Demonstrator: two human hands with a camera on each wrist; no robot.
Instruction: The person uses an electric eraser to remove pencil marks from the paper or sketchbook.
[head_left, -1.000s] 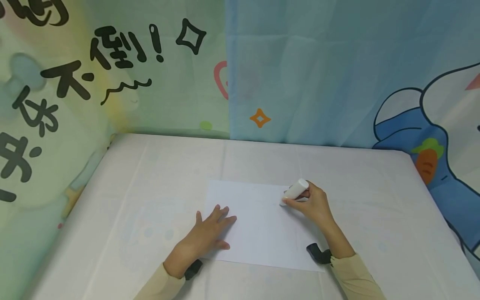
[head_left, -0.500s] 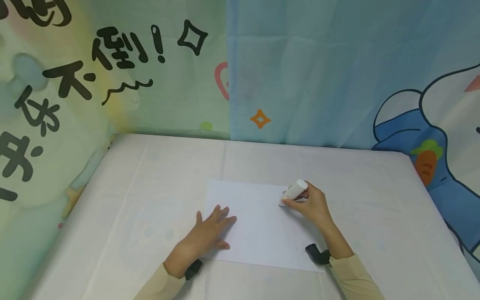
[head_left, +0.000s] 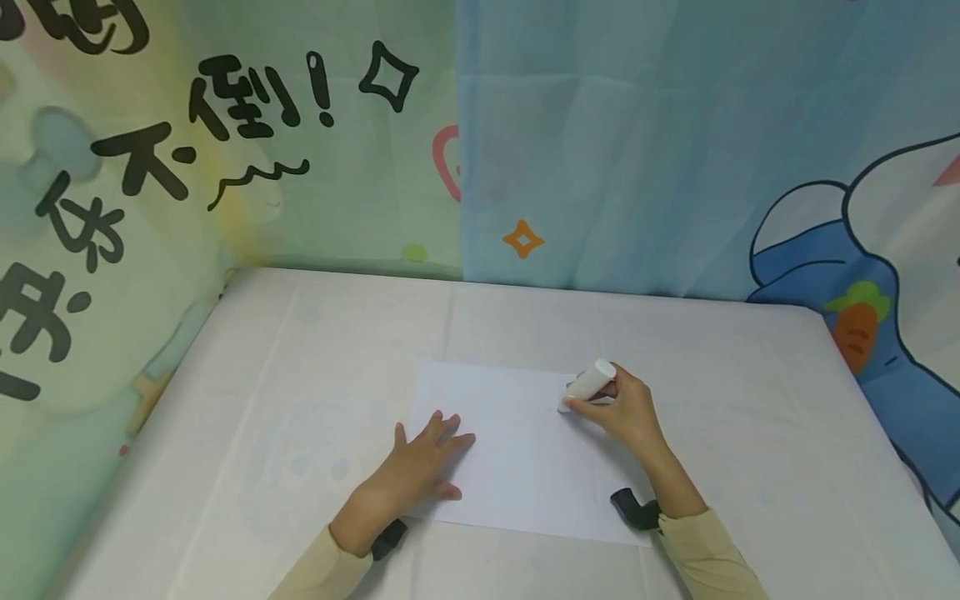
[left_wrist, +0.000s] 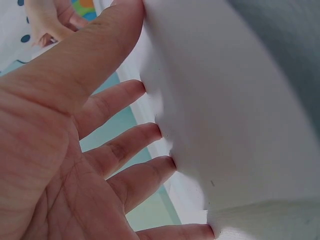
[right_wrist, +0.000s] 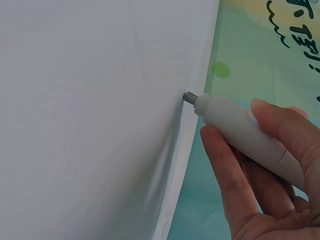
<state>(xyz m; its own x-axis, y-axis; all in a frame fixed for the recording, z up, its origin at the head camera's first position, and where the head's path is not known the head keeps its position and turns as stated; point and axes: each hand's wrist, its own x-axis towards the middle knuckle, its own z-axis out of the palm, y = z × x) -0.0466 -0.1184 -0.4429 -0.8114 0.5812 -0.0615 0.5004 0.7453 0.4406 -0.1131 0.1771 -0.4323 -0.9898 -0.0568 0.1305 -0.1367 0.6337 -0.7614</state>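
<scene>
A plain white sheet of paper (head_left: 517, 467) lies on the white-covered table. My left hand (head_left: 416, 467) rests across its left side, fingers spread, and the fingertips touch the surface in the left wrist view. Over the upper right part of the sheet, my right hand (head_left: 626, 408) holds a thick white correction pen (head_left: 592, 382) between thumb and fingers. The pen is tilted, its base up and to the right. Its grey tip (right_wrist: 190, 97) meets the paper in the right wrist view. No mark shows on the sheet.
A white cloth (head_left: 315, 333) covers the table around the paper. Printed curtains, one green (head_left: 360, 208) and one blue (head_left: 637, 167), hang behind the table's back edge. A black wrist strap piece (head_left: 636, 508) sits under the right wrist.
Between the first two frames the right hand and correction pen shift very slightly left. The left hand keeps its place on the paper; the whole head view drifts slightly.
</scene>
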